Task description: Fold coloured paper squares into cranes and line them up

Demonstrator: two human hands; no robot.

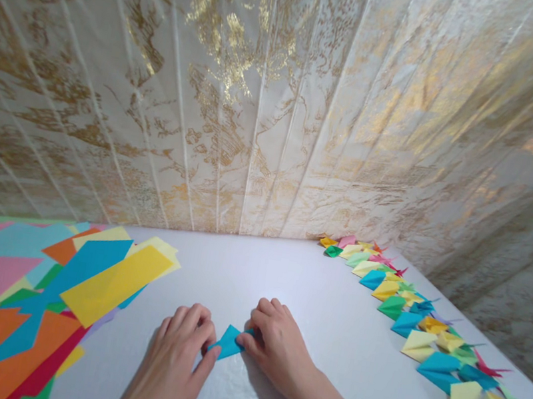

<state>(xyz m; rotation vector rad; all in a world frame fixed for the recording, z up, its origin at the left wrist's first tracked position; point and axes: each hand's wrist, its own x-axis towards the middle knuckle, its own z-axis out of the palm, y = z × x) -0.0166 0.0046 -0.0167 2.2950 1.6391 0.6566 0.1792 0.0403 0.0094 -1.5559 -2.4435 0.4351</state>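
Note:
A small piece of folded blue paper [229, 343] is held just above or on the white table between my two hands. My left hand [185, 348] pinches its left end between thumb and fingers. On the other side, my right hand [277, 343] grips the right end, its thumb lying on the paper and its fingers curled behind. The paper's top rises to a point, and both its ends are partly hidden by my fingers.
Loose coloured paper sheets, among them a yellow sheet [116, 283] and an orange sheet [50, 354], overlap on the left. Folded paper figures, such as a green one [391, 306], line the table's right edge. A gold-patterned curtain [258, 124] hangs behind the white table [246, 264].

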